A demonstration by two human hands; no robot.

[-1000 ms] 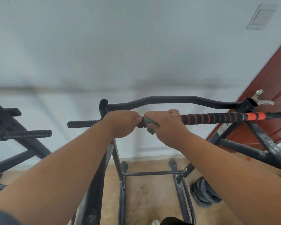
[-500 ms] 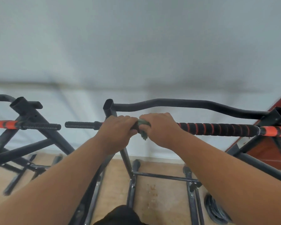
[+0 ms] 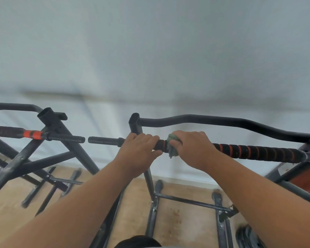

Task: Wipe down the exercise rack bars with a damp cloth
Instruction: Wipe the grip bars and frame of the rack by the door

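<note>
A black bar with red stripes (image 3: 258, 153) runs left to right across a black exercise rack (image 3: 147, 178). My left hand (image 3: 138, 151) grips this bar beside the rack's upright post. Just to its right, my right hand (image 3: 191, 149) presses a crumpled green cloth (image 3: 172, 151) around the same bar. A short stretch of bar shows between the two hands. Behind them a wavy black top bar (image 3: 222, 122) spans the rack.
A second black rack (image 3: 50, 140) with its own black and orange bar (image 3: 32, 135) stands at the left, its bar end close to mine. Black weight plates (image 3: 247, 237) lie on the wooden floor at the lower right. A red-brown door (image 3: 308, 174) is at the right edge.
The view has swung left, bringing the left rack further in. My right hand with the cloth has slid slightly right, opening a small gap from my left hand.
</note>
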